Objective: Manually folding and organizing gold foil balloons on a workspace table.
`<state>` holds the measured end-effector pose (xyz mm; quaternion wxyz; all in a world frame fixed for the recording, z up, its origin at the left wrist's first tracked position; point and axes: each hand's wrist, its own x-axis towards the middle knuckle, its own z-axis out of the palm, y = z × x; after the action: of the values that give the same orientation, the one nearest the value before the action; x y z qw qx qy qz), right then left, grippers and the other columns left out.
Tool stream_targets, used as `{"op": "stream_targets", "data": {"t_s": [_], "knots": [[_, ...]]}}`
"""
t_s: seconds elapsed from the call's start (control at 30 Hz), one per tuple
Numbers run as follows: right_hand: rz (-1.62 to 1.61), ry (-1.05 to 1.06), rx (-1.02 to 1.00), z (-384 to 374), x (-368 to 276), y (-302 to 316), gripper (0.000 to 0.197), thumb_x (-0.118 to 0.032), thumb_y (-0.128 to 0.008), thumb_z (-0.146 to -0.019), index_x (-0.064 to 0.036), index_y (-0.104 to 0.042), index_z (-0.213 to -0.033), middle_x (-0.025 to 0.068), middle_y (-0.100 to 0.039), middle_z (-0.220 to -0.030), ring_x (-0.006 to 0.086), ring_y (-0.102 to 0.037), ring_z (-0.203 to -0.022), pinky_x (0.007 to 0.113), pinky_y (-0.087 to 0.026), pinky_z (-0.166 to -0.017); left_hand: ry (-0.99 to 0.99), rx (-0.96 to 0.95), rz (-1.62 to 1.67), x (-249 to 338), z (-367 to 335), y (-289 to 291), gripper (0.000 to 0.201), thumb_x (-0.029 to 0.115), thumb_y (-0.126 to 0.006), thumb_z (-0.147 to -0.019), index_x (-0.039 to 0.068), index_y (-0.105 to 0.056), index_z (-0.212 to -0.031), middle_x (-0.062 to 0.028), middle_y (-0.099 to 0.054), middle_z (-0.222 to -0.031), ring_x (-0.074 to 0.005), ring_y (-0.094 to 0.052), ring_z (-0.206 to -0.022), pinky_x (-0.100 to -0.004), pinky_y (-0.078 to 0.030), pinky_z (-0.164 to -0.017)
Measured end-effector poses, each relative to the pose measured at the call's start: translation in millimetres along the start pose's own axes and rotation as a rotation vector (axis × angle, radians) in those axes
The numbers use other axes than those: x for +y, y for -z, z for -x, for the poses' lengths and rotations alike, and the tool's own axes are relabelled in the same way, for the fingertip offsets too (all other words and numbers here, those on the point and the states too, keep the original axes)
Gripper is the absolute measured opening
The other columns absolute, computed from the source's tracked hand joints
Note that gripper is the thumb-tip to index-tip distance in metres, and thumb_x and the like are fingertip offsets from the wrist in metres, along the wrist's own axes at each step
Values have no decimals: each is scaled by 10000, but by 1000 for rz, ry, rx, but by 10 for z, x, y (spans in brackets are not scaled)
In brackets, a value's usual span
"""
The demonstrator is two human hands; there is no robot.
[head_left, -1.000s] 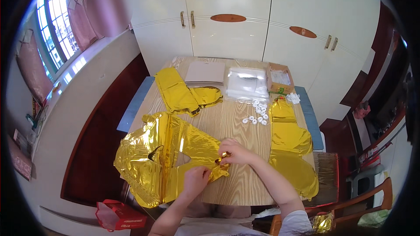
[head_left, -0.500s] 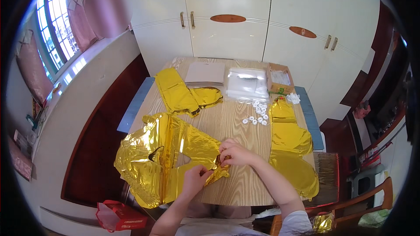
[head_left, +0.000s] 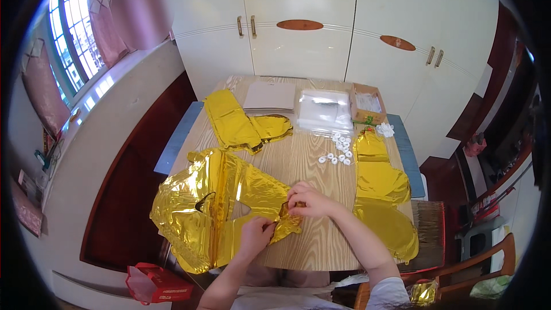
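A large flat gold foil balloon (head_left: pixel 198 206) is spread over the table's near left part, with creases and gaps in its outline. At its right end, my left hand (head_left: pixel 256 235) pinches the near edge of the foil between thumb and fingers. My right hand (head_left: pixel 309 200) is closed on the crumpled tip just beyond, fingers bent down over it. Whatever small part lies between the fingertips is hidden. To the right of my right forearm lies a folded gold foil balloon (head_left: pixel 381 195), and another folded one (head_left: pixel 235 120) rests at the far left.
Several small white rings (head_left: pixel 338 152) are scattered mid-table. Behind them are clear plastic bags (head_left: pixel 324 109), a stack of grey-beige card (head_left: pixel 268 97) and a small cardboard box (head_left: pixel 368 100). A red bag (head_left: pixel 158 284) stands below the left edge; a wooden chair (head_left: pixel 499 258) is at right.
Both hands stay at the balloon's right end. The foil between them has shifted slightly, and the fingers have moved a little.
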<state>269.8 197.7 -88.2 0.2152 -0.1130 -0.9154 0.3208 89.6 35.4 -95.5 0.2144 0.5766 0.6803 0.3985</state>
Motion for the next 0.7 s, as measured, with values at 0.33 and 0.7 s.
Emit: {"op": "stream_targets", "data": {"t_s": [0.33,0.7], "knots": [[201,27,54,-36,-98,2,188,-251,-711,-758,-129,-665,-893,0,-590,-890,189,-523,-958,339,-327,-868,14,5,1,33,-2,-13,156,130,-725,-741,-9,-661,-770,-130,-620,-716,-251,-614,-625,-328,-484,-586],[311,92,27,-22,-85,-10,126,-159,-701,-727,-126,-692,-848,-20,-625,-852,175,-533,-921,326,-332,-860,-30,35,33,69,-42,-11,160,139,-715,-757,-6,-671,-810,-134,-619,-745,-240,-613,-651,-329,-489,-613]]}}
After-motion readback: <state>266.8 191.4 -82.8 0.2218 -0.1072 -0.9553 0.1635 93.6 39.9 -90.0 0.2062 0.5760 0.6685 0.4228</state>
